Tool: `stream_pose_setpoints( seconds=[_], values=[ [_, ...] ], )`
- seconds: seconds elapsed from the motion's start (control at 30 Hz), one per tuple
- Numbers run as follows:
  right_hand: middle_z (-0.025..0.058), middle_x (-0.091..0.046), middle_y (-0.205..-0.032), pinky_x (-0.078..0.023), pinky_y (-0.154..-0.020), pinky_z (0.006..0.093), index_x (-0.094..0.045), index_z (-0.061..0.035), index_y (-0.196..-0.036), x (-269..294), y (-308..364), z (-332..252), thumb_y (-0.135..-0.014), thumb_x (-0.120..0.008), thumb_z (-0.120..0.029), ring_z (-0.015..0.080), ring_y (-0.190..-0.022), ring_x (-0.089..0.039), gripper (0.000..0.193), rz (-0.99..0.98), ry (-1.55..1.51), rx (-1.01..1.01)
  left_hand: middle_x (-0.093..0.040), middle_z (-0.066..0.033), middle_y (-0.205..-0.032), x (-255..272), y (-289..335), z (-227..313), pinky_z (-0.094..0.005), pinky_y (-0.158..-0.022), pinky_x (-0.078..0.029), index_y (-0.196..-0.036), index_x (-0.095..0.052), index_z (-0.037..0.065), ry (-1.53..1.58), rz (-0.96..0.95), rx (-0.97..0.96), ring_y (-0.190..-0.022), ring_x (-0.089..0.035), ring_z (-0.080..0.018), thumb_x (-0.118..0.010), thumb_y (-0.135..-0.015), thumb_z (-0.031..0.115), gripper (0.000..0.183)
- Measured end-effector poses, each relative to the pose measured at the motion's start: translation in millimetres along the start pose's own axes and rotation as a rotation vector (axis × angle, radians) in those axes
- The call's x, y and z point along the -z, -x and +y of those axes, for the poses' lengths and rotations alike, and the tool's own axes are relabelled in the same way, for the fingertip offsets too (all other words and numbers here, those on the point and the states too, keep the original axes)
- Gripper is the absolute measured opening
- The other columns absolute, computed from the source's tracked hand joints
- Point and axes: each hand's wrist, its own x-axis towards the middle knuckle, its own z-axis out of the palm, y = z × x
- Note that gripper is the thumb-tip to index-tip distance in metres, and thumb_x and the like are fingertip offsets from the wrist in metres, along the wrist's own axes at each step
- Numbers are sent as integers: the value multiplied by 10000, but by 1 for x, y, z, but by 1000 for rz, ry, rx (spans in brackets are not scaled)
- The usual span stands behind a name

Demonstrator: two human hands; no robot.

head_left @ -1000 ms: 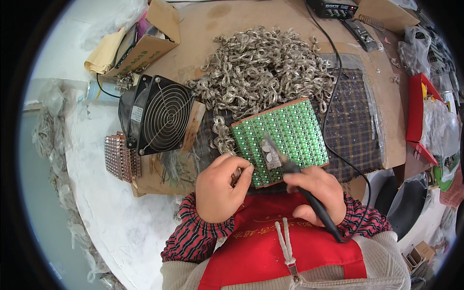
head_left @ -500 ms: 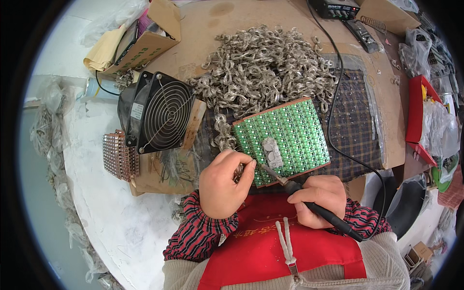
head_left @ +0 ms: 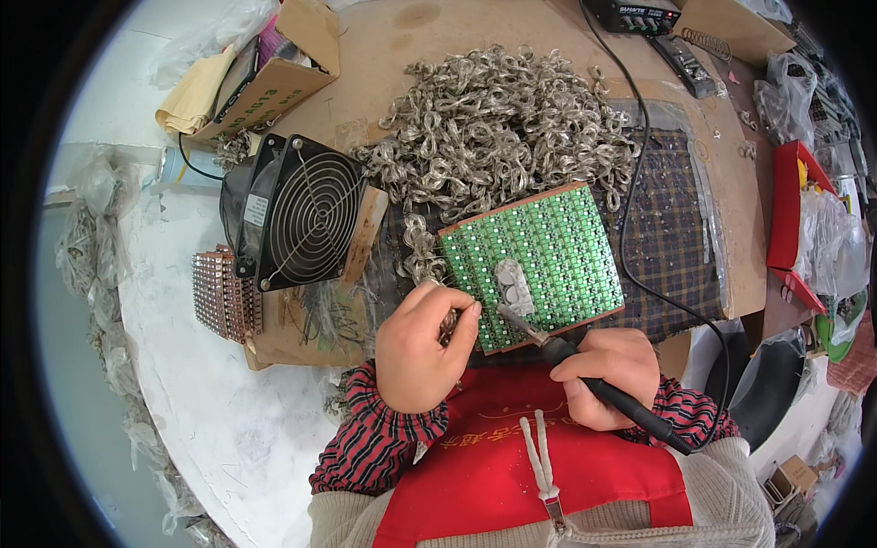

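A green circuit-board panel (head_left: 557,247), crowded with small repeated parts, lies tilted in front of me on a brown backing. A grey lump with round hollows (head_left: 514,287) rests on it. My right hand (head_left: 614,376) is closed around the black handle of a soldering iron (head_left: 589,367), whose tip points at the panel's lower left part, just below the lump. At the panel's left edge my left hand (head_left: 422,352) pinches a looped, silvery wire bundle (head_left: 449,326); the fingers hide most of it. More looped wire bundles (head_left: 512,128) are heaped behind the panel.
A black fan (head_left: 315,215) stands left of the panel, beside a stack of brown boards (head_left: 227,294). The iron's black cable (head_left: 630,219) crosses the plaid cloth (head_left: 676,219) on the right. Farther out are a cardboard box (head_left: 283,87) and a red box (head_left: 790,210).
My right hand has shifted slightly to the right, and the iron's tip has moved a little away from my left fingertips. My left hand has stayed nearly in place.
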Motion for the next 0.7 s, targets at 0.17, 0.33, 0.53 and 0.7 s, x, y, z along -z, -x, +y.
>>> stream_pose_setpoints(
  seconds=[0.17, 0.33, 0.53, 0.7],
  values=[
    [70, -528, -601, -337, -406, 332, -690, -36, -923, -2, 0, 2, -786, -705, -27, 204, -431, -472, 139, 14, -22, 25, -613, -91, -814, 2, -1, 2, -336, -560, -463, -929, -670, 32, -4, -18, 13, -603, -599, -218, -718, -910, 81, 71],
    [48, -546, -604, -399, -404, 334, -711, -60, -944, -1, -2, 1, -719, -726, -25, 209, -447, -535, 229, 9, 2, 4, -616, -95, -825, 5, -3, 3, -353, -568, -468, -932, -665, 36, 7, -53, 19, -621, -611, -242, -711, -917, 88, 71],
    [43, -557, -620, -426, -419, 336, -710, -64, -941, -3, -4, 0, -727, -724, -36, 211, -463, -556, 216, 1, -6, -18, -615, -109, -853, 10, -6, 3, -386, -607, -482, -937, -663, 45, -37, -118, 4, -670, -618, -300, -700, -925, 115, 80],
    [43, -553, -624, -438, -427, 339, -710, -67, -935, -4, -5, 0, -725, -727, -35, 212, -479, -570, 213, -26, 10, -27, -601, -106, -834, 14, -10, 4, -363, -602, -458, -939, -675, 24, -59, -149, -49, -664, -595, -266, -704, -914, 78, 67]
  ],
)
